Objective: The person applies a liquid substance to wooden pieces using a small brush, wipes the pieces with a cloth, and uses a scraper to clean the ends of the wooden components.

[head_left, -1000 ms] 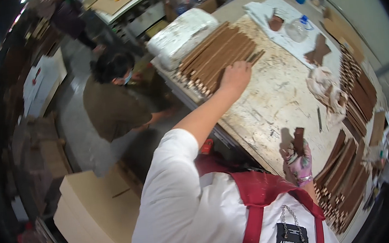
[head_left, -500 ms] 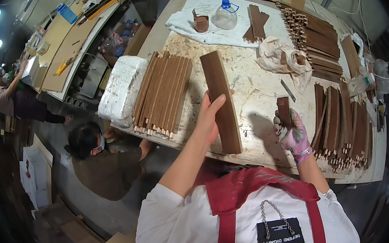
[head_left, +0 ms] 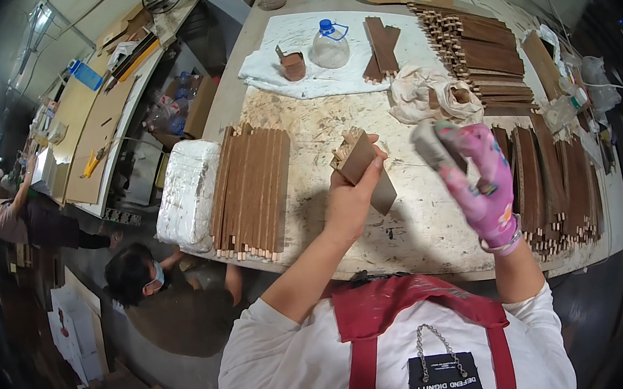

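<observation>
My bare left hand [head_left: 350, 204] is closed round a brown wooden board [head_left: 358, 156], tilted so that one end with pale dowel pegs faces up. Over the right part of the table, my right hand [head_left: 487, 185] wears a pink flowered glove. It grips a small block [head_left: 437, 147], grey-white on one face and smeared by motion; its exact kind cannot be made out. The block is apart from the board. A crumpled beige cloth [head_left: 422, 95] lies just beyond the glove.
Left on the table, a row of pegged boards [head_left: 252, 189] lies beside a white wrapped bundle [head_left: 189, 196]. More boards [head_left: 557, 184] are stacked at right and far right. A clear jug [head_left: 330, 47] and brown cup [head_left: 292, 66] stand on white foam. Someone [head_left: 174, 300] crouches left of the table.
My left hand has tipped the board from showing its long face to showing its pegged end. My right hand has risen away from the table's near edge, turning the block.
</observation>
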{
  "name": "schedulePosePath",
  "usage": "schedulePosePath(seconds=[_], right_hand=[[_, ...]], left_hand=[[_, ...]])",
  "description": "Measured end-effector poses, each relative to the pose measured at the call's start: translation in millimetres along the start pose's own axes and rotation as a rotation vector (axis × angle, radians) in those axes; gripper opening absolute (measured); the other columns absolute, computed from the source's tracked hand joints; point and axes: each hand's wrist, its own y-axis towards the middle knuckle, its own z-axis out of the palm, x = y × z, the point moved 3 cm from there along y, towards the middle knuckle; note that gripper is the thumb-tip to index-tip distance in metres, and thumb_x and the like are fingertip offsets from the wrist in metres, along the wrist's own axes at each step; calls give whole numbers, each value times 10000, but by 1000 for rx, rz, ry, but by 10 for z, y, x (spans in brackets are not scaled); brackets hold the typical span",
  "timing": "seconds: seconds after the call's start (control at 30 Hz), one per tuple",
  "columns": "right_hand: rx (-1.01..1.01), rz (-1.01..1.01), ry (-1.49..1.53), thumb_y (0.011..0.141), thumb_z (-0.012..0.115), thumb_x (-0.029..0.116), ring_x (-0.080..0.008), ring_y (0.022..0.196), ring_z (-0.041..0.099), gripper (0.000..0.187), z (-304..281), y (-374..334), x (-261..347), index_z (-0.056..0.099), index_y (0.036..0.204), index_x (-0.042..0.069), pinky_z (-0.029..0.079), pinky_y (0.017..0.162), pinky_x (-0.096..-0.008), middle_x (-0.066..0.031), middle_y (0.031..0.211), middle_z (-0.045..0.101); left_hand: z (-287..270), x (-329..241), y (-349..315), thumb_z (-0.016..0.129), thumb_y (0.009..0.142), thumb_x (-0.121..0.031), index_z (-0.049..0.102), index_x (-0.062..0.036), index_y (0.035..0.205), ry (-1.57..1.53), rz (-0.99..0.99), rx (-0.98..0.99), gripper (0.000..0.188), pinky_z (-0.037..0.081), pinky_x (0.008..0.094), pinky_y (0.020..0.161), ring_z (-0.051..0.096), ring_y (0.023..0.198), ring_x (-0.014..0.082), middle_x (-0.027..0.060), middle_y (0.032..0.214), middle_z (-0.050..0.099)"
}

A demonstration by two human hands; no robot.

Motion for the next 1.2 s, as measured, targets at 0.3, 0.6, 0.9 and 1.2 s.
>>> schedulePosePath(seconds=[0.3, 0.6, 0.9, 1.2], right_hand=[[115, -221, -303, 691, 724, 134, -289, 831, 562, 433, 353, 124, 430, 615, 1106, 77, 431, 753, -399, -123, 930, 564], [90, -161, -245, 789, 582, -71, -273, 1012, 554, 363, 321, 275, 14, 562, 1145, -6, 438, 896, -350, -141, 1079, 585], [99, 477, 386, 912, 561, 168, -179, 1020, 548, 372, 527, -575, -1118, 503, 1240, 2, 418, 909, -300, -102, 1157, 569], [-24, 1076, 766, 890, 600, 325, -129, 803, 539, 408, 877, -1357, -1561, 523, 1218, 94, 454, 756, -287, -16, 966, 576]], left_hand=[[145, 79, -61, 522, 760, 122, 569, 14, 1091, -284, -80, -53, 351, 490, 296, 785, 603, 903, 158, 83, 973, 644], [96, 168, -106, 590, 883, -88, 484, 9, 1193, -46, 235, -94, 342, 411, 226, 780, 466, 890, 83, 47, 1003, 522], [-468, -363, -504, 639, 855, -107, 498, -53, 1133, 75, 417, -64, 317, 392, 239, 797, 448, 892, 96, 33, 963, 464], [-787, -366, -845, 663, 824, -97, 487, -64, 1026, 119, 427, -105, 270, 399, 263, 747, 463, 821, 110, 33, 917, 484]])
